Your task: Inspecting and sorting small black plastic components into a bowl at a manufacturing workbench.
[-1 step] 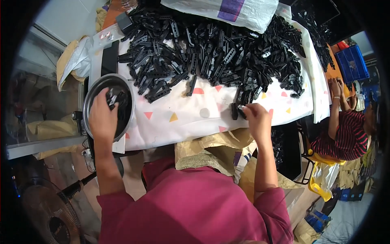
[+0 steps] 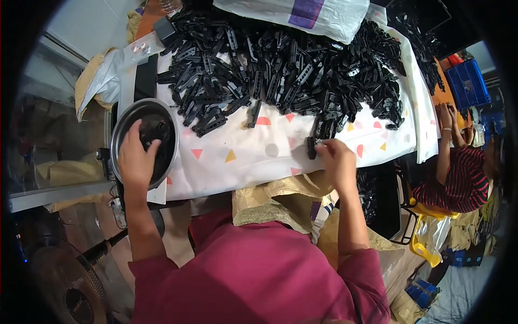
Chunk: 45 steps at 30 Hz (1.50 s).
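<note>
My left hand [image 2: 136, 162] is inside the rim of a round metal bowl [image 2: 115, 141] at the left edge of the table. Its thumb and fingers are apart, with nothing between them. Black pieces [image 2: 157, 132] lie in the bowl beside the fingertips; their exact shape is hard to make out. On the right, my right hand [image 2: 340, 163] pinches at a small black plastic part [image 2: 311, 147] on the tablecloth; the fingertips partly hide the contact. Just beyond it spreads a big heap of long, narrow black plastic parts [image 2: 280, 70], some with holes along them.
A white sack with a purple stripe [image 2: 329, 16] lies on the heap's far side. A dark flat slab [image 2: 145, 77] is behind the bowl. Patterned cloth [image 2: 232, 173] covers the table. At right, another person in a striped shirt [image 2: 456, 178] sits near a blue crate [image 2: 468, 83].
My left fingers have spread, and the dark piece at them has dropped into the bowl. My right hand has shifted slightly left toward the small black part.
</note>
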### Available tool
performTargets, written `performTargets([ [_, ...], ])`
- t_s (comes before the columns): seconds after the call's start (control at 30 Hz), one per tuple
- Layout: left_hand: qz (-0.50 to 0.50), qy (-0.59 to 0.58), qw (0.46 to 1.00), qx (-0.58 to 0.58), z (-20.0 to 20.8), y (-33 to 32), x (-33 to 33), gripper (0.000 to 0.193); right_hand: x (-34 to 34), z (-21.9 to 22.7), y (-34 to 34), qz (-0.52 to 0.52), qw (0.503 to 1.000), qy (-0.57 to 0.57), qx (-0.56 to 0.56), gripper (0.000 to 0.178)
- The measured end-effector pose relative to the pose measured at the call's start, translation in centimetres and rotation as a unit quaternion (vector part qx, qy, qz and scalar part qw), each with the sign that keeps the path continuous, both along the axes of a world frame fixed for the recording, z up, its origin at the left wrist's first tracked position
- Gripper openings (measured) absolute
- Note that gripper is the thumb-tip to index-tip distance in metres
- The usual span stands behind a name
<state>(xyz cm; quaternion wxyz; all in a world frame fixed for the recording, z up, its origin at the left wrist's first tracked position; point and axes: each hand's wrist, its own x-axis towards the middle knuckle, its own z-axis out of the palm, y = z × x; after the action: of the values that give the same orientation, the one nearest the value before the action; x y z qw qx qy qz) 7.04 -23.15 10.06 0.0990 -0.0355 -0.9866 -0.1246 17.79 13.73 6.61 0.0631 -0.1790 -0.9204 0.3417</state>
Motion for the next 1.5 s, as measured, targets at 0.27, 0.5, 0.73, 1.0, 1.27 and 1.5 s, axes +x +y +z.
performTargets([
  [0.27, -0.252, -0.03, 0.955, 0.152, -3.4, 13.5, -0.1, 0.016, -2.3, -2.5, -2.8, 0.066, 0.991, 0.009, 0.114, 0.036],
  [0.5, -0.297, -0.089, 0.94, 0.146, -7.1, 16.0, -3.4, 0.01, -1.3, -1.3, -2.1, 0.004, 0.944, 0.048, -0.326, 0.023],
  [0.73, -0.209, -0.489, 0.542, 0.651, -3.7, 15.3, -1.4, 0.021, -1.3, 2.0, -3.8, 0.123, 0.835, 0.178, -0.506, 0.015],
  [1.0, -0.285, -0.421, 0.659, 0.554, 0.5, 15.5, 0.1, 0.025, -1.1, 3.8, -5.0, 0.194, 0.925, 0.308, -0.113, 0.02],
  [1.27, -0.473, -0.085, 0.818, 0.316, 0.9, 14.7, 1.1, 0.036, -0.8, 3.1, -5.0, 0.203, 0.911, 0.357, -0.02, 0.031],
  [1.5, -0.495, -0.114, 0.826, 0.244, -2.0, 14.0, 1.3, 0.035, 0.3, 2.0, -5.2, 0.172, 0.978, 0.094, -0.078, 0.038],
])
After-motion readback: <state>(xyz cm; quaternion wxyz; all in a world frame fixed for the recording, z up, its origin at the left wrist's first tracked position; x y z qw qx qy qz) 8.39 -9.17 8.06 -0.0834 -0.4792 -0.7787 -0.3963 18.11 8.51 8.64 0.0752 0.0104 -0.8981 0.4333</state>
